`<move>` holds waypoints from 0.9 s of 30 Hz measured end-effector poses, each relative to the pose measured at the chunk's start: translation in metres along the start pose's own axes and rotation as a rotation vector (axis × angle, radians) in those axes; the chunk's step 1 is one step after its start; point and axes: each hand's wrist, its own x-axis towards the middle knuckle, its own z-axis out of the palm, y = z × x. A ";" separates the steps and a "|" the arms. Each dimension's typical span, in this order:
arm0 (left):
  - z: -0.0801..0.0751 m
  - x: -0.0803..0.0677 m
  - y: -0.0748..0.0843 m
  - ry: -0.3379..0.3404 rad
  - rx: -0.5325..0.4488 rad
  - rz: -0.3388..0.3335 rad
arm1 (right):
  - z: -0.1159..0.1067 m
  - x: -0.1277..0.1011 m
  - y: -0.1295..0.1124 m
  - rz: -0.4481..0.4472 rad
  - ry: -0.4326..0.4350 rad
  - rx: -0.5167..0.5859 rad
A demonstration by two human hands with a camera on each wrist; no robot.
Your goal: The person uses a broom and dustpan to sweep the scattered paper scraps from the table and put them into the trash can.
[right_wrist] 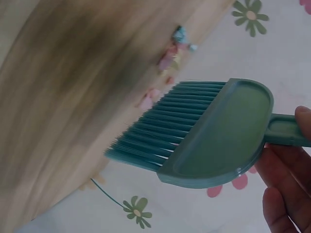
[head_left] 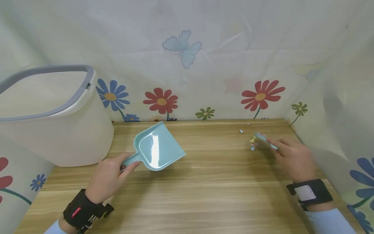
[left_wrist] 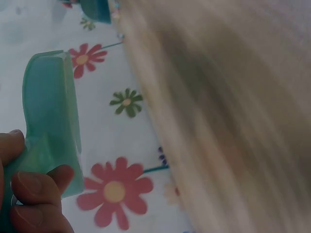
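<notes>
My left hand (head_left: 112, 172) grips the handle of a light teal dustpan (head_left: 157, 148), whose scoop points away over the wooden table (head_left: 204, 182). In the left wrist view the dustpan (left_wrist: 48, 111) shows edge-on above my fingers (left_wrist: 34, 194). My right hand (head_left: 287, 154) holds a small teal brush (head_left: 266, 140) by its handle at the far right of the table. The right wrist view shows the brush (right_wrist: 209, 133) with its bristles just above the wood. Several small coloured scraps (head_left: 253, 143) lie right beside the bristles, also visible as scraps (right_wrist: 172, 53) in the right wrist view.
A large white bin (head_left: 49, 117) with a grey rim stands at the table's far left, close to the dustpan. A flower-patterned cloth (head_left: 187, 65) walls in the back and both sides. One stray scrap (head_left: 241, 131) lies nearer the back edge.
</notes>
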 end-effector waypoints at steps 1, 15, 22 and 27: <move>0.006 -0.001 0.001 -0.026 -0.008 -0.012 | 0.003 -0.001 0.001 0.001 -0.013 -0.012; 0.044 -0.004 0.004 -0.238 -0.032 -0.119 | 0.019 -0.009 -0.043 -0.133 -0.073 -0.021; 0.052 0.000 0.005 -0.286 -0.046 -0.150 | 0.024 -0.003 -0.086 -0.224 -0.072 0.025; 0.054 0.003 0.006 -0.314 -0.046 -0.170 | 0.025 0.007 -0.117 -0.270 -0.059 0.087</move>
